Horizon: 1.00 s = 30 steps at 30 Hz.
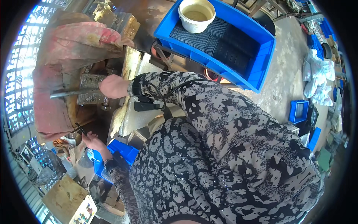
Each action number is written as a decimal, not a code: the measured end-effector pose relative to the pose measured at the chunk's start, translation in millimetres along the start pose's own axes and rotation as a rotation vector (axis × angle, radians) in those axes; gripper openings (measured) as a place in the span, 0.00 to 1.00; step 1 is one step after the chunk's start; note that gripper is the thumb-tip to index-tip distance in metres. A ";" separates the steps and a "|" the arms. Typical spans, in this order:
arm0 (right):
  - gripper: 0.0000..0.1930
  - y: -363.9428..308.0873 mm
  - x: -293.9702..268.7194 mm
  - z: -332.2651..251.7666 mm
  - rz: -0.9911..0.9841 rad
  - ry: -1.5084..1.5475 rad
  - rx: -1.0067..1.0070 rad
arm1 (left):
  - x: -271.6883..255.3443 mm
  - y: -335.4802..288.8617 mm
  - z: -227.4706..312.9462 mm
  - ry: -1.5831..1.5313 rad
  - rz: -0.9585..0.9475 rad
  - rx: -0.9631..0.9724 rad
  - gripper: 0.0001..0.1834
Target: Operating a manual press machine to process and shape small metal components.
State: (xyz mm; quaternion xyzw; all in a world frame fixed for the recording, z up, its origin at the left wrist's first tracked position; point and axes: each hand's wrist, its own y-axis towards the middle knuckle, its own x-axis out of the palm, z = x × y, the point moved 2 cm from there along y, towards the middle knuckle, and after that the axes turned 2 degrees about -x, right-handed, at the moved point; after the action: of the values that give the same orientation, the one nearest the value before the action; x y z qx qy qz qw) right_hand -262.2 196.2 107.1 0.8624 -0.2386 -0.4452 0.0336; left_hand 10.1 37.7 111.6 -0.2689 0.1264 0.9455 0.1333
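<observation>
My right hand (113, 86) is closed in a fist around the end of a grey metal bar (71, 93). The bar reaches left across a scuffed metal block (93, 98), in front of a red and brown cloth cover (56, 78). Lower down, my left hand (93, 142) has its fingers around a thin black stick-like tool (79, 128), whose tip points up and left toward the block. What kind of tool it is, I cannot make out. A blue bin (126, 151) stands beside my left wrist.
A large blue crate (266, 59) at the top holds rows of stacked black flat pieces (227, 44) and a white bucket (194, 26). White bags (317, 76) and a small blue crate (299, 111) lie on the floor at right. A brown board (65, 198) is at lower left.
</observation>
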 end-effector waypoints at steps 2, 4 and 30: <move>0.08 0.6 -0.4 -0.4 -0.009 0.001 0.013 | 1.0 -0.7 1.6 0.004 0.001 0.008 0.16; 0.08 1.1 -0.1 -0.6 -0.022 -0.003 0.033 | 2.0 -0.9 1.5 -0.012 0.007 0.009 0.16; 0.08 -3.0 -16.5 -5.3 -0.059 -0.026 -0.033 | 3.9 -4.5 -3.3 -0.074 0.069 0.004 0.17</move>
State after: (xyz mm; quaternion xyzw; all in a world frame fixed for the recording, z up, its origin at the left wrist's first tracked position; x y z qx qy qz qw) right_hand -265.0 205.3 121.9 0.8624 -0.2062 -0.4612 0.0315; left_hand 9.9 41.6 106.0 -0.2290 0.1323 0.9586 0.1056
